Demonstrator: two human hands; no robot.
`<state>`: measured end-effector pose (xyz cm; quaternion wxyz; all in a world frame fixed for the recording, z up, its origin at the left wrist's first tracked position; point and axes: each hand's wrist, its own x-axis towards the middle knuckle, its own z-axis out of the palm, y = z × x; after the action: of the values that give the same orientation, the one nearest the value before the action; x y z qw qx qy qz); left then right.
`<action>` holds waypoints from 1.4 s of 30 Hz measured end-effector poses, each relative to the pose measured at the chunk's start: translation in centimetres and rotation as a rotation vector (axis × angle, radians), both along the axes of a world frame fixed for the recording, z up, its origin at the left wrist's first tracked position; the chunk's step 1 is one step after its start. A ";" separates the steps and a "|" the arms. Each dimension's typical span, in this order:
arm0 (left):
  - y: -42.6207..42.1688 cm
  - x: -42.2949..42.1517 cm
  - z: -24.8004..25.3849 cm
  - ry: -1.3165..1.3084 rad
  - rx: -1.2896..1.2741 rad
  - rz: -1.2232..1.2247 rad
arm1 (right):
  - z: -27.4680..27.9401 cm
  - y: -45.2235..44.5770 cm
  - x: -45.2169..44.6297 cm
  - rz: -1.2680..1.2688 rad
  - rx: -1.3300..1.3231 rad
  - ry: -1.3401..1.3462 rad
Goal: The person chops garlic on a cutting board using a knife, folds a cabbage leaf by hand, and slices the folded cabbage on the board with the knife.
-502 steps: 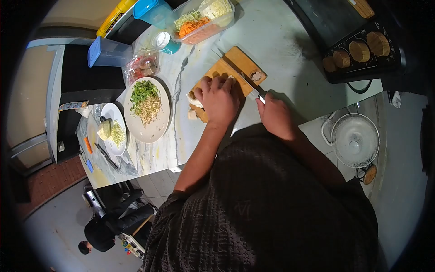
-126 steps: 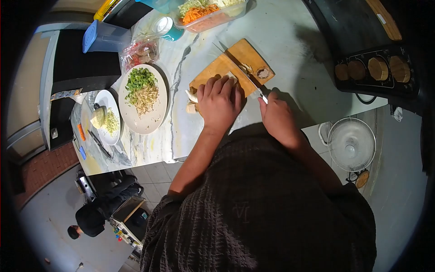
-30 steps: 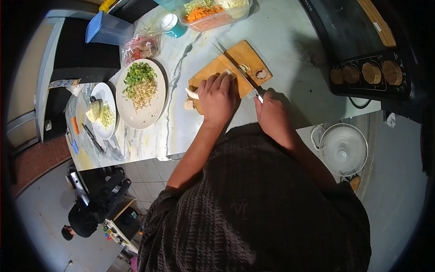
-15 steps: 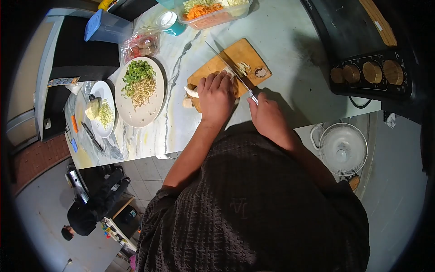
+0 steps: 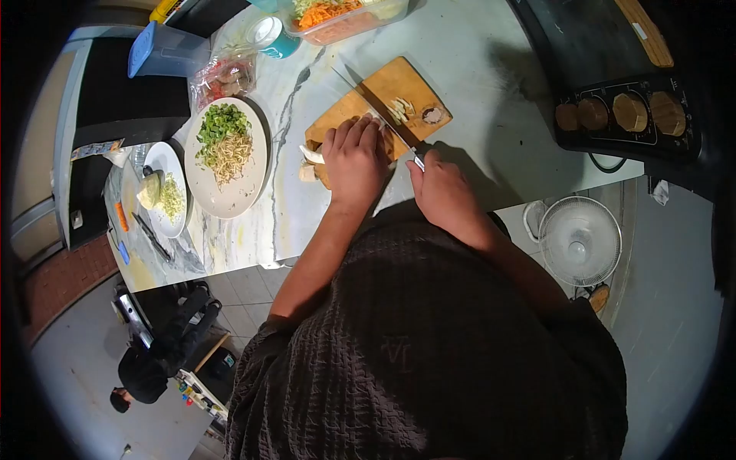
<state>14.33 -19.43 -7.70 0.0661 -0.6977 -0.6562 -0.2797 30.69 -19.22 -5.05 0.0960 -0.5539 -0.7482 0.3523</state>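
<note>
On the marble counter lies a wooden cutting board (image 5: 383,83), set at a slant. My right hand (image 5: 446,190) is closed round the handle of a knife (image 5: 387,122), whose blade crosses the board. Just left of the blade, my left hand (image 5: 355,157) presses with curled fingers on a pale piece, mostly hidden beneath them. Several thin pale strips (image 5: 400,110) lie right of the blade, beside a round mark in the board. White pieces (image 5: 312,156) rest at the board's left end, near my left wrist.
Left are a plate of chopped greens and sprouts (image 5: 228,203), a smaller white plate (image 5: 175,224), a bagged item (image 5: 222,80) and a black knife (image 5: 152,238). A tub of shredded vegetables (image 5: 349,27) stands behind. An appliance (image 5: 613,84) is right; a fan (image 5: 580,241) and another person (image 5: 142,374) are below.
Compared with the earliest frame, more pale strips lie right of the blade. Both hands and the knife have shifted slightly left along the board, and the whole view has moved a little.
</note>
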 end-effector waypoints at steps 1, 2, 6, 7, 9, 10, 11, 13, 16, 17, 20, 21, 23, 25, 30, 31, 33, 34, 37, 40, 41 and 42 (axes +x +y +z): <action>0.0 0.0 0.0 -0.001 -0.004 -0.003 | 0.0 0.0 0.0 0.001 -0.002 -0.003; 0.0 0.0 0.0 0.008 -0.006 0.009 | 0.0 -0.1 -0.1 0.002 -0.004 -0.006; 0.0 0.1 0.1 0.018 -0.018 0.028 | 0.1 -0.1 -0.3 0.001 0.010 -0.005; 0.1 0.1 0.1 0.017 -0.021 0.022 | 0.1 -0.1 -0.4 0.002 0.003 -0.014; 0.1 0.2 0.2 0.006 0.000 0.014 | 0.2 -0.2 -0.6 -0.002 -0.008 -0.023; 0.1 0.2 0.2 0.006 -0.005 0.009 | 0.2 -0.2 -0.6 0.001 -0.001 -0.033; 0.1 0.2 0.1 0.008 -0.002 0.013 | 0.3 -0.2 -0.6 0.005 0.007 -0.043; 0.1 0.1 0.1 0.009 0.002 0.018 | 0.8 -0.1 -0.5 0.008 -0.008 -0.031; 0.1 0.1 0.1 0.006 -0.037 0.036 | 0.9 0.1 -0.6 0.014 -0.027 -0.030; 0.1 0.0 0.1 0.009 -0.038 0.035 | 0.8 0.1 -0.6 0.016 -0.036 -0.042; 0.1 0.0 0.2 0.007 -0.039 0.031 | 1.1 0.2 -0.6 0.010 -0.033 -0.014; 0.1 0.0 0.2 0.005 -0.036 0.028 | 1.0 0.2 -0.6 0.012 -0.033 -0.015; 0.1 0.0 0.5 -0.001 -0.044 0.020 | 0.9 0.2 -0.6 0.014 -0.044 -0.008; 0.1 -0.1 0.5 -0.004 -0.052 0.012 | 1.1 0.3 -0.6 0.017 -0.043 -0.014; 0.1 -0.1 0.5 -0.005 -0.044 -0.003 | 1.2 0.6 -0.6 -0.021 -0.118 0.024; 0.2 -0.1 0.5 -0.005 -0.044 -0.005 | 1.0 0.6 -0.6 -0.006 -0.088 0.006; 0.1 0.0 0.5 0.001 -0.041 0.004 | 0.9 0.5 -0.6 0.006 -0.061 -0.011; 0.1 0.0 0.5 0.001 -0.042 0.003 | 0.9 0.5 -0.6 0.006 -0.064 -0.013; 0.1 0.0 0.4 0.009 -0.042 0.011 | 0.5 0.5 -0.7 -0.003 -0.077 -0.005; 0.1 0.0 0.3 0.003 -0.040 0.022 | 0.3 0.5 -0.7 -0.003 -0.071 -0.002; 0.1 0.1 0.3 -0.003 -0.045 0.025 | 0.3 0.6 -0.7 0.004 -0.060 -0.008; 0.0 0.1 0.3 -0.008 -0.051 0.028 | 0.3 0.6 -0.6 0.003 -0.060 -0.006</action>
<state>14.46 -19.41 -7.41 0.0498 -0.6890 -0.6729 -0.2646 30.09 -18.60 -4.72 0.0765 -0.5563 -0.7386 0.3729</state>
